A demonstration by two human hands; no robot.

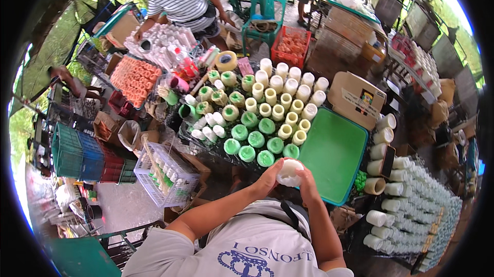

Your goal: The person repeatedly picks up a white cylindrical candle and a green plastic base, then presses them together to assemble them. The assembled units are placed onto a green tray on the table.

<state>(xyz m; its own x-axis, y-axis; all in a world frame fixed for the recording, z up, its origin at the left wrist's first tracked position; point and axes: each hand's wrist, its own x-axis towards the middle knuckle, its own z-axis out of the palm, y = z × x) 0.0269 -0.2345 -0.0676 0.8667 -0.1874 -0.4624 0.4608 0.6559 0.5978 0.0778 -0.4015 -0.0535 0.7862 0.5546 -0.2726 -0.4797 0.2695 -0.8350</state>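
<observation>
Clasped between left hand [268,178] and right hand [307,183]: small white plastic bottle [289,172], long axis running nine to three, both sets of fingers closed on it. Just beyond at twelve, green-capped bottles [256,140]; at two, flat green plastic tray [334,153], nearer the right hand.

A green tray [334,161] lies on the bench, just right of rows of capped bottles, green-topped [248,135] ones nearer and cream-topped [285,99] ones behind. A white wire basket [167,171] (holding small bottles) stands to the left, beside stacked blue and red crates [85,156]. A teal plastic chair [265,12] stands farther back, next to a red crate [290,45]. A person in a striped shirt [180,2] works at the far end.
</observation>
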